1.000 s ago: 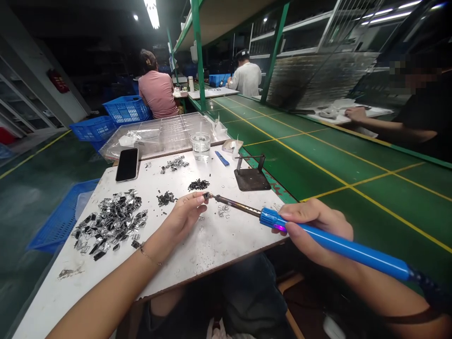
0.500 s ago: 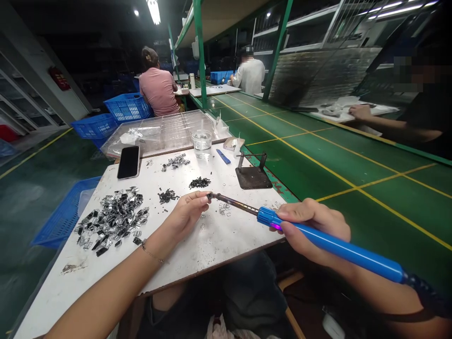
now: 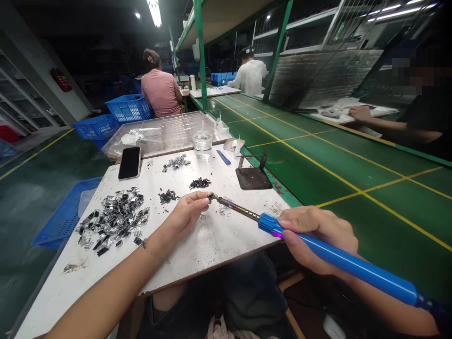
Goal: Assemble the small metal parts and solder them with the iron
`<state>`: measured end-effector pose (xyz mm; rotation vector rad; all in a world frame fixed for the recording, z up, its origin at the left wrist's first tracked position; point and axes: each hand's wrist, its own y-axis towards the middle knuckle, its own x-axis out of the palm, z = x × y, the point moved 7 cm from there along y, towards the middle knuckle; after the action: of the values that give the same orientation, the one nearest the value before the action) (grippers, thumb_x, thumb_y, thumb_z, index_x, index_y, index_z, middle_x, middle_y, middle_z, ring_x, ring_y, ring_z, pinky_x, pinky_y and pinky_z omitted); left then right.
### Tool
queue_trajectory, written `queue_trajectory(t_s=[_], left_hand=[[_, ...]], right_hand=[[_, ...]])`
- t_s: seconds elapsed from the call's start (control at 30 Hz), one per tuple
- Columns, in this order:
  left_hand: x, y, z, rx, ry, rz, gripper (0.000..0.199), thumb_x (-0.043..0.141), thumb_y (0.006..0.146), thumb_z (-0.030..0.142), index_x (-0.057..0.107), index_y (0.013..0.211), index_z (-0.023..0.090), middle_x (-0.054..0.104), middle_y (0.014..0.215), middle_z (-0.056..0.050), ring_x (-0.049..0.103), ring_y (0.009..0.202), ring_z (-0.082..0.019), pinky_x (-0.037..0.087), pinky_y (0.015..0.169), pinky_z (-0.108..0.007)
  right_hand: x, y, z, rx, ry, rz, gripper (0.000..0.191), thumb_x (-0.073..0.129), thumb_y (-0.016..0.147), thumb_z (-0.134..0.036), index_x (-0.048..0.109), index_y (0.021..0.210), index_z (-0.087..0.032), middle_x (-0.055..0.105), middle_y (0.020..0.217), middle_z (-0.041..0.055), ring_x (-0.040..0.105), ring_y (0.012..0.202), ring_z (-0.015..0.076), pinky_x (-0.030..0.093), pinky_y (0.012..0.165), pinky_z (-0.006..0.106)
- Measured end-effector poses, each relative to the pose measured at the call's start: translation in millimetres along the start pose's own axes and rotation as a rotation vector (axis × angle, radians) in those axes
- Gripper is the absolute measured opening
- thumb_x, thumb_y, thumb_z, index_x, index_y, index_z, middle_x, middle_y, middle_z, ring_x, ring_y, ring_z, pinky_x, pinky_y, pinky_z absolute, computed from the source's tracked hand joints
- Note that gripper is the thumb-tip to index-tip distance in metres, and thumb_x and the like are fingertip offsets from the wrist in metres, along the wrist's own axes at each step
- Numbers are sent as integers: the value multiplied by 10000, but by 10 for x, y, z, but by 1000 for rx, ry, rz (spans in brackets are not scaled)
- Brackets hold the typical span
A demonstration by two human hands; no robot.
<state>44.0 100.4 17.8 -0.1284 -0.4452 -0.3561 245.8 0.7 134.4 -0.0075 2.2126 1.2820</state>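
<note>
My right hand [image 3: 319, 235] is closed around the blue handle of a soldering iron [image 3: 339, 259], which has a purple light near its collar. The iron's metal shaft points left, its tip beside a small dark part [image 3: 211, 197]. That part is pinched between the thumb and fingers of my left hand [image 3: 190, 209]; whether the tip touches it I cannot tell. Beneath the shaft lie thin wire-like bits [image 3: 225, 209]. Two heaps of small black pieces, one to the left [image 3: 168, 196] and one behind [image 3: 200, 182], lie close to my left hand.
A large pile of shiny black and clear pieces [image 3: 113, 216] covers the table's left. Farther back are a phone [image 3: 129, 163], a cup of liquid [image 3: 202, 145], a blue strip [image 3: 223, 157] and a metal iron stand [image 3: 253, 177]. Co-workers sit beyond and across the green surface [image 3: 310, 155].
My right hand has drawn the soldering iron slightly right and down, so its tip sits a little farther from my left fingers. My left hand has barely moved.
</note>
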Motion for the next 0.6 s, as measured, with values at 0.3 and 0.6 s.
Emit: queue_trajectory(t_s=[0.3, 0.6], left_hand=[[-23, -2, 8, -11, 20, 22, 199, 771, 658, 216, 736, 846, 162, 654, 882, -53, 518, 784, -134, 379, 769, -267], [-40, 8, 4, 15, 56, 3, 186, 771, 674, 226, 736, 847, 169, 658, 899, -52, 530, 829, -145, 371, 818, -281]], right_hand=[[-5, -10, 20, -24, 5, -14, 161, 600, 753, -128, 543, 812, -267, 620, 621, -3, 640, 535, 177, 505, 467, 251], [-7, 23, -32, -24, 1, -28, 149, 595, 761, -143, 546, 819, -272, 612, 592, -8, 635, 517, 183, 499, 447, 256]])
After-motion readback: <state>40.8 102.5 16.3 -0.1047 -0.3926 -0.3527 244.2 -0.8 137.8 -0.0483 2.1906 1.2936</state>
